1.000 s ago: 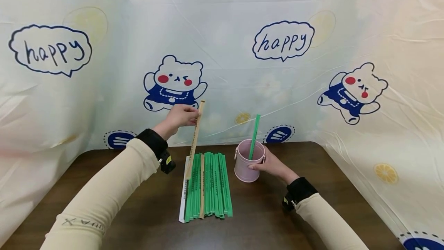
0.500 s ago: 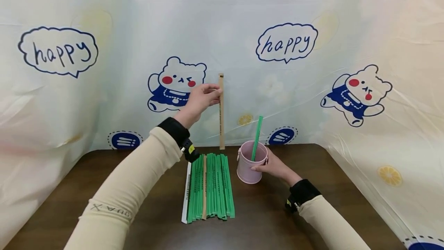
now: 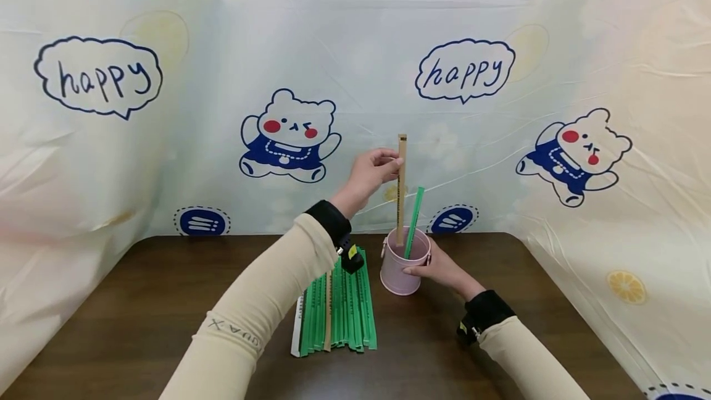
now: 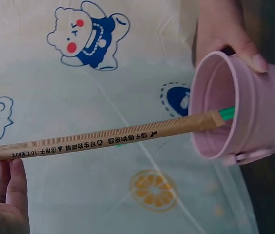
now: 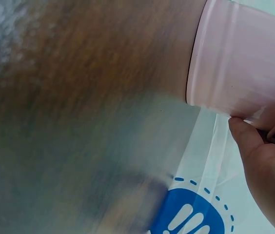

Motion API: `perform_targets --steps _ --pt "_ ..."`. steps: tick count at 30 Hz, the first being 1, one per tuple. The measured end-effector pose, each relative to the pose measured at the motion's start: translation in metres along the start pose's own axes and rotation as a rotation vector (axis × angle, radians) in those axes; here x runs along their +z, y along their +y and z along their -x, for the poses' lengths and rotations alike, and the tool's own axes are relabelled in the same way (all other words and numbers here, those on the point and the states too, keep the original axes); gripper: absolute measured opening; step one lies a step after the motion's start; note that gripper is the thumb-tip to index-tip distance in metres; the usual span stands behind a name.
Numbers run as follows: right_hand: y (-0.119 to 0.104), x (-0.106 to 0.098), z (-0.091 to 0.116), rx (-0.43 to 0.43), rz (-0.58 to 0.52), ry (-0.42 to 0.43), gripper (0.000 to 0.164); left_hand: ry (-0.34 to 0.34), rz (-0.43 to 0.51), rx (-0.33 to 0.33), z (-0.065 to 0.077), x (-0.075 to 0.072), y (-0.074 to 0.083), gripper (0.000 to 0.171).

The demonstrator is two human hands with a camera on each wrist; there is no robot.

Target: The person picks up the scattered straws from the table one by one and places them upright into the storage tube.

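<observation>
My left hand (image 3: 368, 178) pinches a brown paper-wrapped straw (image 3: 401, 193) near its top end. The straw stands nearly upright, and its lower tip overlaps the mouth of a small pink bucket (image 3: 395, 278). In the left wrist view, printing runs along the wrapper (image 4: 103, 139). My right hand (image 3: 444, 267) grips the bucket from its right side, thumb at the front; its other fingers are mostly hidden behind. One green wrapped straw (image 3: 414, 221) leans inside the bucket, its top above the rim. The right wrist view shows the bucket's base (image 5: 210, 58) and part of my hand (image 5: 266, 165).
Left of the bucket, a row of green wrapped straws (image 3: 347, 316) lies on the brown table (image 3: 433, 350), with one brown straw (image 3: 328, 320) among them and a white one (image 3: 298, 332) at the left edge. My left forearm covers part of the row. A printed curtain (image 3: 366, 48) hangs behind.
My left hand has lifted the brown straw off the row, carried it right, and lowered it to the bucket's mouth. The right hand keeps holding the bucket in place.
</observation>
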State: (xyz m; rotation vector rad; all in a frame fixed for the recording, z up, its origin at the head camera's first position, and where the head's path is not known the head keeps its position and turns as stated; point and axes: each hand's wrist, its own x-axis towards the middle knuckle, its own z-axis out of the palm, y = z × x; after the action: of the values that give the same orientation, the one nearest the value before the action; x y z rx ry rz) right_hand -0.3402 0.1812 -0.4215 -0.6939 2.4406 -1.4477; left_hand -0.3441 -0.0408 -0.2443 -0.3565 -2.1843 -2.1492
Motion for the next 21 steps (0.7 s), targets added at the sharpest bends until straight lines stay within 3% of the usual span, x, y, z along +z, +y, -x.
perform_targets --steps 3,12,17,21 --pt "0.001 0.001 0.0 0.031 -0.016 0.002 0.095 -0.006 -0.002 -0.023 0.0 0.006 -0.011 0.033" --pt "0.001 0.0 -0.002 -0.02 -0.047 -0.003 0.093 -0.032 -0.042 -0.06 -0.009 0.018 -0.045 0.03" --pt "0.003 0.002 -0.002 -0.021 -0.051 -0.01 0.091 -0.091 -0.11 -0.089 -0.004 0.023 -0.056 0.03" --pt "0.003 0.0 -0.002 -0.024 -0.043 -0.004 0.091 -0.099 -0.127 -0.092 -0.007 0.027 -0.062 0.029"
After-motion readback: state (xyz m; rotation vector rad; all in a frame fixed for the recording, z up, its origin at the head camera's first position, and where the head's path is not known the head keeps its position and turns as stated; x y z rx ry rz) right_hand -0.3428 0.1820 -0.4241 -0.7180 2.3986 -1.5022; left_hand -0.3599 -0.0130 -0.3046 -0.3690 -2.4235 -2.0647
